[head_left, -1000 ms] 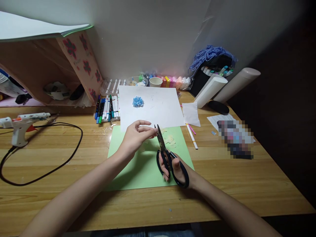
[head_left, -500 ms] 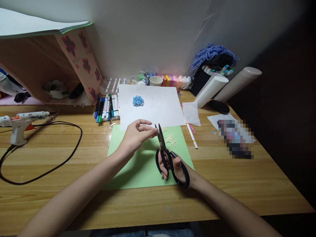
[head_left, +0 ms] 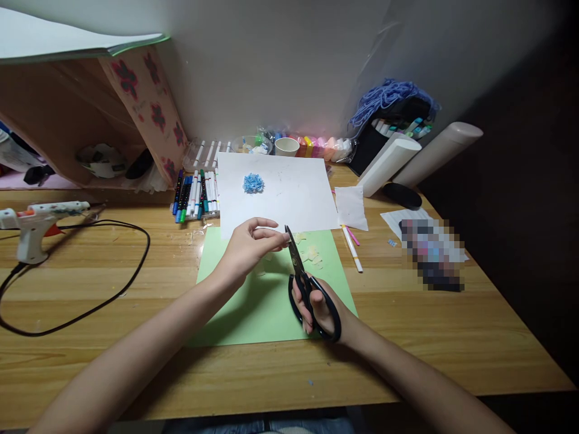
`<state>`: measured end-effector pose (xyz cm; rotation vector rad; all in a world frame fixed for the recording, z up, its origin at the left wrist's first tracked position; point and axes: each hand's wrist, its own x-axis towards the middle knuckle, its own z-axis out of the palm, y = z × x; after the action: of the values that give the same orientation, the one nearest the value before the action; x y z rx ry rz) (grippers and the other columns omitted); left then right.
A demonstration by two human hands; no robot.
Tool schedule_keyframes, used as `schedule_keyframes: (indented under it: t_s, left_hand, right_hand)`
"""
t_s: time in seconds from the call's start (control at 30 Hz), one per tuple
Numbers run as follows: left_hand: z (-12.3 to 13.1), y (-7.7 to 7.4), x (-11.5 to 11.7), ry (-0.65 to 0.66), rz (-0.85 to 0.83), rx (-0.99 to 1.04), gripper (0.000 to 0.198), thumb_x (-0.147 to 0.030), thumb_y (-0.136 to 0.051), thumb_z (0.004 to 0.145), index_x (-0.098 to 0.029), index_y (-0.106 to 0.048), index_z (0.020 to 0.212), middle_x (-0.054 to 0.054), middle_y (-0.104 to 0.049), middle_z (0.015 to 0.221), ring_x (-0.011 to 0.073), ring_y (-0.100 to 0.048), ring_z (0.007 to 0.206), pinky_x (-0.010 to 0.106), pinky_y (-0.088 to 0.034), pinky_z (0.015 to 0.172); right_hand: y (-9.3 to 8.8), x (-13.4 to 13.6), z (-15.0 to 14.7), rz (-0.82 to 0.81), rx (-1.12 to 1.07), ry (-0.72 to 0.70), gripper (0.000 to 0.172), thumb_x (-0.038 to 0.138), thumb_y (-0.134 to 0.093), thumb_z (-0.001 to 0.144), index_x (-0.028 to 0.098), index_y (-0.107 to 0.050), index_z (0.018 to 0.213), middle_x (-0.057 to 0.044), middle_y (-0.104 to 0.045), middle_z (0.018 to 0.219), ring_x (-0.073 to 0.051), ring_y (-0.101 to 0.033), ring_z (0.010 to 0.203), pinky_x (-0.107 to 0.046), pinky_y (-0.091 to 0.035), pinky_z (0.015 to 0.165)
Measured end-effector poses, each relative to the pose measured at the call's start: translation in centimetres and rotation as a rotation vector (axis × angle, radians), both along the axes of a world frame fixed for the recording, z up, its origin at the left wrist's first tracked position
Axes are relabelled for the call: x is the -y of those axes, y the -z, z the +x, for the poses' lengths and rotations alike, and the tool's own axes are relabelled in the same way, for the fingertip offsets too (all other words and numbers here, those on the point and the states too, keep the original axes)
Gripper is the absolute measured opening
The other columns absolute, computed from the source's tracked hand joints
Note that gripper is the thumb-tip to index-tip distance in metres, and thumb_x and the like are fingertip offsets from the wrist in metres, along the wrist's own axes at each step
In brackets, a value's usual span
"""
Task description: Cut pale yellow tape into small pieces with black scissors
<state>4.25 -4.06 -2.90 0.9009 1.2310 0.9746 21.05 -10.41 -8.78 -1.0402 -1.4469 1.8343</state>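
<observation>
My right hand (head_left: 322, 306) holds black-handled scissors (head_left: 297, 255), with fingers and thumb through the loops. The blades are nearly together and point up beside the fingertips of my left hand (head_left: 253, 244). Thumb and forefinger of that hand are pinched on a small pale piece, mostly hidden by the fingers. Both hands are above a green sheet (head_left: 253, 319). Pale yellow scraps (head_left: 312, 255) lie on the sheet, just beyond the scissors. Farther back, a clump of blue bits (head_left: 253, 183) rests on a white sheet (head_left: 289, 199).
Several markers (head_left: 194, 196) lie left of the white sheet. A glue gun (head_left: 38, 226) with a looping black cord (head_left: 147, 253) is at far left, before a pink box (head_left: 145, 114). A paper cup (head_left: 286, 146) stands behind; two tubes (head_left: 391, 163) lean at right.
The scissor blades have closed from a parted position, and their handles have come together in my right hand. My left hand stays almost where it was, still pinching.
</observation>
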Motion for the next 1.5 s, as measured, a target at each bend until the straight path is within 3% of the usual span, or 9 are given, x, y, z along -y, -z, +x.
schedule_keyframes:
  t_s: [0.1,0.2,0.33,0.47,0.63,0.8,0.93,1.2,1.5]
  left_hand:
    - [-0.1,-0.1,-0.1,-0.002,-0.012,0.003,0.035,-0.022,-0.076,0.062,-0.013,-0.057,0.089,0.003,-0.069,0.071,0.0125,-0.065,0.064,0.028,-0.051,0.07]
    - [-0.5,0.3,-0.5,0.042,-0.003,-0.061,0.033,-0.023,-0.076,0.062,-0.013,-0.057,0.088,0.004,-0.069,0.069,0.0128,-0.065,0.064,0.027,-0.051,0.067]
    - [-1.2,2.4,-1.1,0.186,0.11,-0.272,0.021,-0.022,-0.074,0.063,-0.014,-0.062,0.078,0.005,-0.068,0.068,0.0154,-0.064,0.064,0.028,-0.051,0.062]
    - [-1.5,3.8,-1.3,0.308,0.269,-0.507,0.011,-0.019,-0.067,0.068,-0.016,-0.066,0.078,0.007,-0.07,0.08,0.0182,-0.066,0.075,0.031,-0.051,0.071]
    - [-3.6,2.2,-2.3,0.362,0.349,-0.938,0.019,-0.018,-0.059,0.073,-0.016,-0.068,0.089,0.01,-0.069,0.095,0.0221,-0.063,0.087,0.032,-0.047,0.072]
    - [-5.9,0.7,-2.9,0.398,0.197,-1.235,0.015,-0.031,-0.061,0.071,-0.02,-0.071,0.076,0.008,-0.071,0.082,0.0251,-0.063,0.078,0.031,-0.042,0.061]
    - [-5.6,1.2,-2.5,0.41,0.171,-1.262,0.018,-0.033,-0.068,0.065,-0.021,-0.068,0.078,0.006,-0.071,0.082,0.0237,-0.062,0.076,0.029,-0.038,0.057]
    - [-4.1,2.8,-2.2,0.396,0.311,-1.202,0.009,-0.027,-0.058,0.074,-0.019,-0.063,0.073,0.005,-0.067,0.083,0.0206,-0.058,0.075,0.027,-0.034,0.055]
    - [-4.2,2.8,-2.9,0.312,0.438,-0.972,0.011,-0.028,-0.055,0.077,-0.019,-0.06,0.078,0.005,-0.063,0.086,0.019,-0.057,0.081,0.028,-0.041,0.068]
  right_hand:
    - [0.6,-0.1,-0.2,-0.036,-0.009,0.054,0.068,0.086,-0.04,0.059,0.02,-0.042,0.076,0.009,-0.042,0.045,-0.006,-0.039,0.032,-0.017,-0.036,0.034]
    - [0.8,-0.6,-0.5,-0.203,-0.074,0.075,0.075,0.091,-0.035,0.051,0.02,-0.043,0.073,0.009,-0.04,0.038,-0.008,-0.038,0.026,-0.018,-0.036,0.03]
    - [-0.1,-1.6,-0.4,-0.483,-0.204,0.049,0.081,0.093,-0.012,0.054,0.019,-0.044,0.068,0.007,-0.042,0.035,-0.009,-0.042,0.025,-0.024,-0.044,0.033]
    - [-1.3,-2.3,0.4,-0.635,-0.291,-0.042,0.087,0.088,-0.002,0.063,0.016,-0.051,0.07,0.002,-0.048,0.042,-0.012,-0.051,0.033,-0.029,-0.051,0.044]
    - [-1.8,-2.6,1.1,-0.538,-0.366,0.025,0.086,0.088,-0.007,0.065,0.016,-0.053,0.073,0.002,-0.048,0.045,-0.012,-0.051,0.037,-0.032,-0.052,0.051]
    - [-1.8,-2.9,1.2,-0.482,-0.399,0.032,0.081,0.088,-0.012,0.066,0.017,-0.051,0.071,0.004,-0.044,0.045,-0.012,-0.047,0.037,-0.031,-0.05,0.051]
    - [-1.6,-3.0,1.1,-0.465,-0.376,0.033,0.079,0.087,-0.014,0.066,0.018,-0.051,0.072,0.004,-0.045,0.046,-0.012,-0.047,0.038,-0.031,-0.05,0.052]
    - [-1.5,-3.1,1.0,-0.465,-0.356,0.041,0.079,0.088,-0.015,0.065,0.018,-0.051,0.071,0.004,-0.044,0.045,-0.011,-0.046,0.037,-0.031,-0.05,0.051]
    - [-1.1,-2.7,0.8,-0.446,-0.339,0.004,0.081,0.086,-0.009,0.068,0.017,-0.05,0.073,0.003,-0.048,0.046,-0.013,-0.051,0.037,-0.032,-0.051,0.052]
